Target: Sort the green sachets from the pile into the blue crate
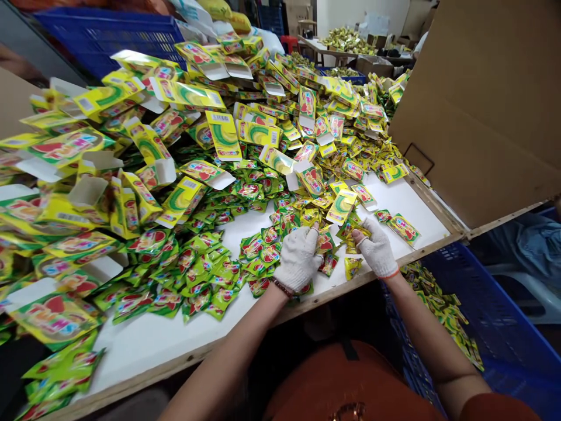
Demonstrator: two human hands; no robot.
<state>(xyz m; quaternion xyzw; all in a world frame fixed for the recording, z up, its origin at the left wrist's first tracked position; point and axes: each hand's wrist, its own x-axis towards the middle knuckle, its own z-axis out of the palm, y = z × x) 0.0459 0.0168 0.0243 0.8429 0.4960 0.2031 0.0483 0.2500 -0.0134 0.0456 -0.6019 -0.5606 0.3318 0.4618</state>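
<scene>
We have both gloved hands over the white worktop (pixel 153 342), right of centre in the frame, among loose packets and cartons. Our left grip (pixel 299 258) is curled, thumb uppermost, beside the green packets (pixel 265 248); the glove hides its palm, so we cannot tell how far open it is or whether it has hold of anything. Our right grip (pixel 377 248) looks closed, with thumb and finger pinching a yellow-green packet (pixel 349 230) just right of the frame's centre. A lone yellow packet (pixel 353 268) lies just below that hand, and a single carton (pixel 404 228) lies to its right.

To handle these well, we would pinch each packet near its edge, lightly, since the wrappers look slick and the gloves probably dull our feel. We would work in the gap between our hands, where fewer packets overlap, and draw one out at a time so that a neighbour does not come along. Our wrists are best kept low and clear of the heaped cartons (pixel 182 93) at upper left, which look ready to slide, and of the wooden edge (pixel 339 290), where a nudged packet could fall.
</scene>
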